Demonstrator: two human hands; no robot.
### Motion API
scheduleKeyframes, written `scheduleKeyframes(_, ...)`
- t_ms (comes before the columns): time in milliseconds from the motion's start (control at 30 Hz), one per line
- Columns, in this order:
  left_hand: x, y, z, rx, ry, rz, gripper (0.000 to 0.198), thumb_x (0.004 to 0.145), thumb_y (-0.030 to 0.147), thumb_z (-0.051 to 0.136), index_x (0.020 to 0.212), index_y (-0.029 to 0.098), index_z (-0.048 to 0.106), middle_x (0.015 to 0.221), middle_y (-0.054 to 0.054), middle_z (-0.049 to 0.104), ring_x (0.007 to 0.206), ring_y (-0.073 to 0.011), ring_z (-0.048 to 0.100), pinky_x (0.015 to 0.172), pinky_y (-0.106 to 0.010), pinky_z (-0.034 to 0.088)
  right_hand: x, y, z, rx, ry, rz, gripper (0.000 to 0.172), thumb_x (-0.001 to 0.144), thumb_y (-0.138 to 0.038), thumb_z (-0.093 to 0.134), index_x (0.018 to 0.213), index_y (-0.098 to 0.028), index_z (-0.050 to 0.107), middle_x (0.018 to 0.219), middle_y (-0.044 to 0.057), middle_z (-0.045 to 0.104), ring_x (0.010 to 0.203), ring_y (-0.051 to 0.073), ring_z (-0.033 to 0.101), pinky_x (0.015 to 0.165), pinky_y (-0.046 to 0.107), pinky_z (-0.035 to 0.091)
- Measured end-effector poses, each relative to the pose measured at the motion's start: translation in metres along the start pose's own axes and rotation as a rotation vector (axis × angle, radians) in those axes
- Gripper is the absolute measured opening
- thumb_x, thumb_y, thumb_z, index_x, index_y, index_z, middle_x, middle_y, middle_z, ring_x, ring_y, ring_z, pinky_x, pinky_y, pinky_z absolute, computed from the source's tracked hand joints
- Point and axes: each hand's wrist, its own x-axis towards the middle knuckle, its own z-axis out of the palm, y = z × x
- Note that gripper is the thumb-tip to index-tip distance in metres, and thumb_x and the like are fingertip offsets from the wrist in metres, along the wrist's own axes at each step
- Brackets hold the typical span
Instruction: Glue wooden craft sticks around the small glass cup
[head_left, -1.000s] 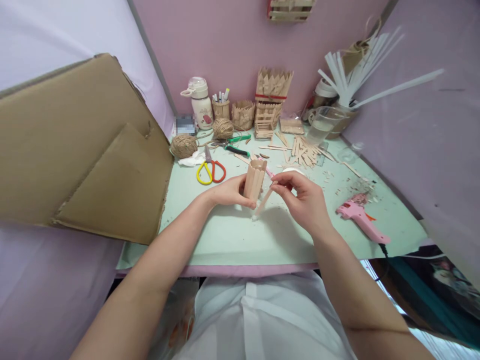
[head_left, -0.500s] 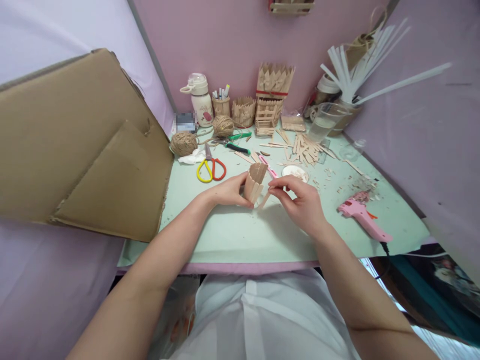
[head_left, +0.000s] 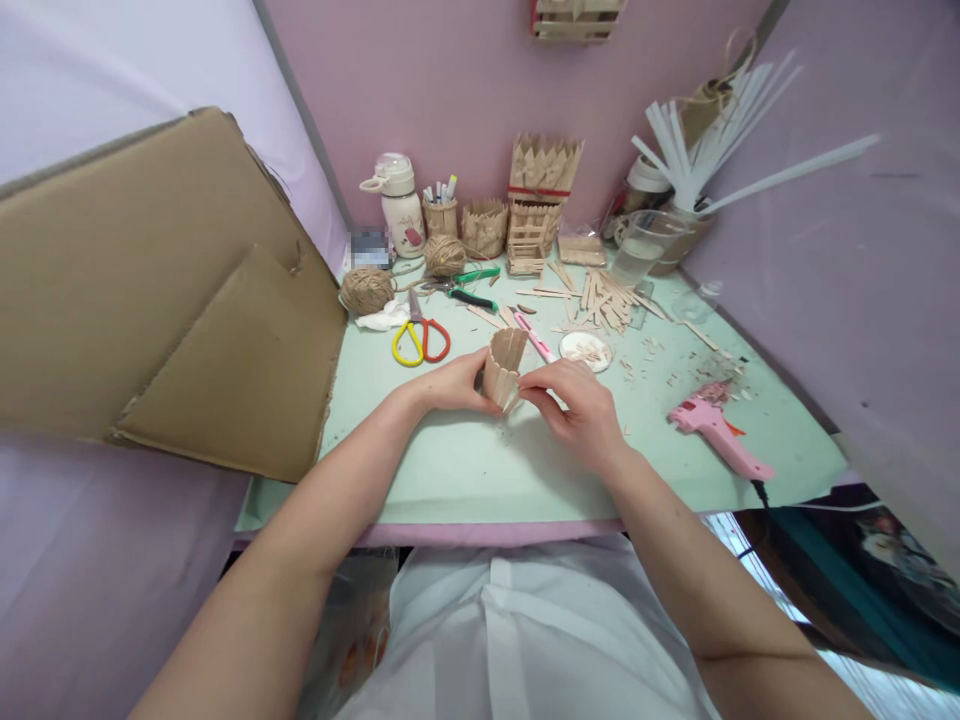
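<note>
My left hand (head_left: 463, 383) is wrapped round the left side of a small cup of upright wooden craft sticks (head_left: 504, 365), which tilts a little on the table. Between the thumb and fingers of my right hand (head_left: 571, 400) is a thin wooden craft stick (head_left: 513, 401), mostly hidden by the fingers. Its lower end lies against or very close to the cup's right side; I cannot tell if they touch. Just behind lies a pink craft knife (head_left: 534, 337). A round white dish (head_left: 586, 351) with small wood bits sits beyond my right hand.
A pink glue gun (head_left: 720, 432) lies at right, its cord over the edge. Scissors (head_left: 420, 340), pliers (head_left: 472, 297) and twine balls (head_left: 367, 290) are at left. Loose craft sticks (head_left: 609, 298) and a plastic cup (head_left: 641, 245) stand behind. A cardboard sheet (head_left: 225, 370) borders the left.
My right hand has moved left, bringing the craft stick up to the side of the cup. My left hand keeps its hold on the cup. The view has shifted slightly.
</note>
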Motion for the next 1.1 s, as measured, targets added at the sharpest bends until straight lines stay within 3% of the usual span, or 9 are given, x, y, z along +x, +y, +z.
scheduleKeyframes(300, 0.0, -0.001, 0.0, 0.02, 0.002, 0.018, 0.069, 0.056, 0.037, 0.082, 0.116, 0.016, 0.055, 0.114, -0.007, 0.064, 0.109, -0.0273, 0.059, 0.092, -0.037, 0.046, 0.001, -0.001, 0.004, -0.001, 0.022, 0.005, 0.012, 0.094, -0.02, 0.054, 0.093, -0.024, 0.065, 0.079, 0.003, 0.07, 0.076, 0.019, 0.062, 0.071, 0.035, 0.044)
scheduleKeyframes(567, -0.001, 0.003, 0.0, -0.007, 0.01, 0.043, 0.078, 0.056, 0.036, 0.082, 0.126, 0.016, 0.051, 0.121, -0.008, 0.063, 0.112, -0.0276, 0.059, 0.092, -0.036, 0.047, 0.002, 0.0, 0.007, -0.052, 0.101, 0.011, 0.013, 0.092, -0.02, 0.057, 0.097, -0.026, 0.067, 0.09, 0.006, 0.069, 0.086, 0.021, 0.063, 0.076, 0.037, 0.051)
scheduleKeyframes(1100, -0.004, 0.01, 0.003, -0.014, 0.012, 0.055, 0.06, 0.059, 0.025, 0.076, 0.113, 0.015, 0.055, 0.105, -0.005, 0.066, 0.102, -0.0244, 0.06, 0.086, -0.034, 0.048, 0.006, -0.002, 0.007, -0.094, 0.059, -0.061, 0.016, 0.09, -0.015, 0.058, 0.102, -0.025, 0.062, 0.09, 0.006, 0.071, 0.086, 0.023, 0.059, 0.077, 0.04, 0.048)
